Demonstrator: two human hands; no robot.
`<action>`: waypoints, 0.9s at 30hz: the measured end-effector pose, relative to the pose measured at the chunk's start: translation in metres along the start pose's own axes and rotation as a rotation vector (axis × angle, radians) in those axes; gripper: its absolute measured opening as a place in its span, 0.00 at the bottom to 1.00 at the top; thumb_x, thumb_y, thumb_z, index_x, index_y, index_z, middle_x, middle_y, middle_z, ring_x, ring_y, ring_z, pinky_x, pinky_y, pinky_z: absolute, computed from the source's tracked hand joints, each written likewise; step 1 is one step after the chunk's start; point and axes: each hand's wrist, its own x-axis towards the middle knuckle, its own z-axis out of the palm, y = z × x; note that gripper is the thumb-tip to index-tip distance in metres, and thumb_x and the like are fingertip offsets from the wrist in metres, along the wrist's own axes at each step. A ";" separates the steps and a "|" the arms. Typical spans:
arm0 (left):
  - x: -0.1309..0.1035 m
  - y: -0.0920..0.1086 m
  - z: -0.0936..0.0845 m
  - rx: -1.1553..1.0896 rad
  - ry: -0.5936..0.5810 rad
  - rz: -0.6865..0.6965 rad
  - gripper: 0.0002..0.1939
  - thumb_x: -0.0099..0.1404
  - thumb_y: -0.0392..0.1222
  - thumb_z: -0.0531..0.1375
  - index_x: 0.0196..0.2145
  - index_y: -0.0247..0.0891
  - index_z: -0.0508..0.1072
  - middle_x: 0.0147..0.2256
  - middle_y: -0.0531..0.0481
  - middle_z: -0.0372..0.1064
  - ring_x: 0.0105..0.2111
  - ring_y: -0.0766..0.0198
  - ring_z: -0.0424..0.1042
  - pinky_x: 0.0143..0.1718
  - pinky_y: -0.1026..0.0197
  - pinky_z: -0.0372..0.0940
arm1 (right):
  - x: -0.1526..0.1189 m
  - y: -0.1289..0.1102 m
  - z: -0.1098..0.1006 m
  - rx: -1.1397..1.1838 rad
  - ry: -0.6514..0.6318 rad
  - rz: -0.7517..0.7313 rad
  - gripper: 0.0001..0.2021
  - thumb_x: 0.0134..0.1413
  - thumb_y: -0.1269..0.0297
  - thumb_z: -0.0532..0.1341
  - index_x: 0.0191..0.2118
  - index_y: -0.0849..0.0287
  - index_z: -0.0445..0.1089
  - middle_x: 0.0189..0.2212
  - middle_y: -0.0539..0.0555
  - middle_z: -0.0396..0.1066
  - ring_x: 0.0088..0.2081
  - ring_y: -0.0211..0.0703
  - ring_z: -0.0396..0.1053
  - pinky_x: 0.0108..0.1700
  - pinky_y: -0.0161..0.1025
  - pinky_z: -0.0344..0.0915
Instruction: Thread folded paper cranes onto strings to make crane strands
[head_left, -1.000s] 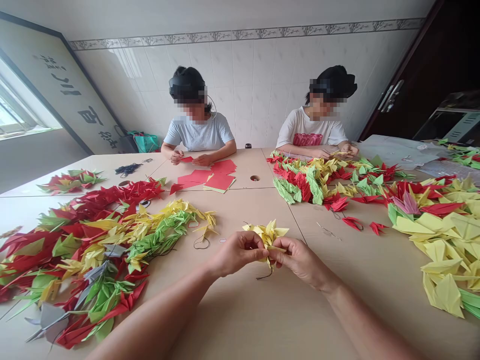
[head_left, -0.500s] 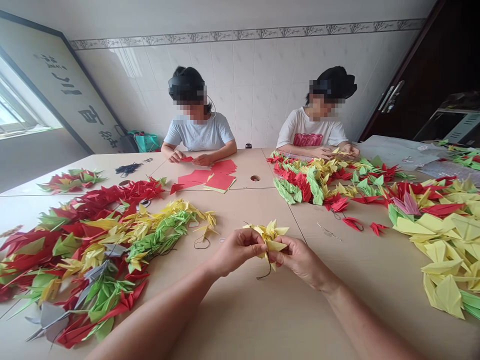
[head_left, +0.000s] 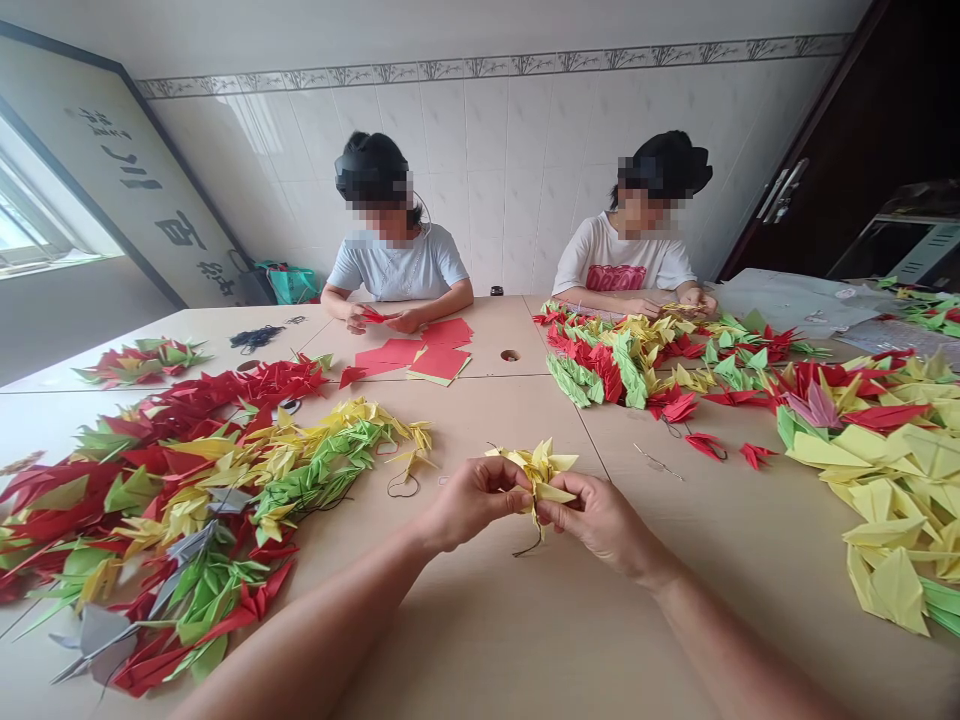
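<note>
Just above the middle of the table, my left hand (head_left: 480,502) pinches a bunch of yellow folded paper cranes (head_left: 541,462) from the left. My right hand (head_left: 600,520) grips the same bunch on its right side, thumb and fingers closed on a yellow paper wing. A dark thread (head_left: 531,545) hangs down from between my fingers. The fingers partly hide the folds, so how the cranes are strung cannot be made out. To the left lies a string of yellow and green cranes (head_left: 330,450) with a loop of dark thread at its end.
Heaped red, yellow, green and grey paper cranes (head_left: 150,500) cover the left side; more yellow cranes (head_left: 885,500) lie at the right. A thin needle-like item (head_left: 660,463) lies right of my hands. Across the table, two people handle paper near red paper squares (head_left: 442,350).
My hands stay almost in place, still holding the yellow cranes. Across the table, the left person's hands have shifted slightly with the red paper.
</note>
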 end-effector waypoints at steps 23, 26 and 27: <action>0.000 -0.007 0.001 0.183 -0.027 0.022 0.12 0.54 0.45 0.62 0.29 0.34 0.67 0.28 0.48 0.69 0.29 0.65 0.68 0.30 0.64 0.59 | 0.001 0.003 -0.001 0.018 -0.107 -0.020 0.17 0.51 0.48 0.57 0.28 0.60 0.65 0.23 0.49 0.64 0.26 0.37 0.61 0.29 0.34 0.58; 0.000 -0.009 0.001 0.177 -0.022 0.020 0.12 0.54 0.45 0.62 0.29 0.34 0.67 0.27 0.48 0.68 0.29 0.66 0.68 0.29 0.64 0.59 | 0.000 0.003 -0.002 -0.021 -0.117 -0.029 0.17 0.52 0.49 0.56 0.28 0.60 0.65 0.23 0.49 0.63 0.25 0.36 0.59 0.27 0.33 0.56; 0.000 -0.010 0.001 0.174 -0.017 0.019 0.11 0.54 0.44 0.62 0.29 0.34 0.67 0.27 0.49 0.68 0.28 0.66 0.68 0.29 0.64 0.58 | 0.000 0.003 -0.002 -0.035 -0.114 -0.034 0.17 0.53 0.49 0.56 0.28 0.60 0.65 0.23 0.48 0.63 0.25 0.36 0.58 0.27 0.33 0.55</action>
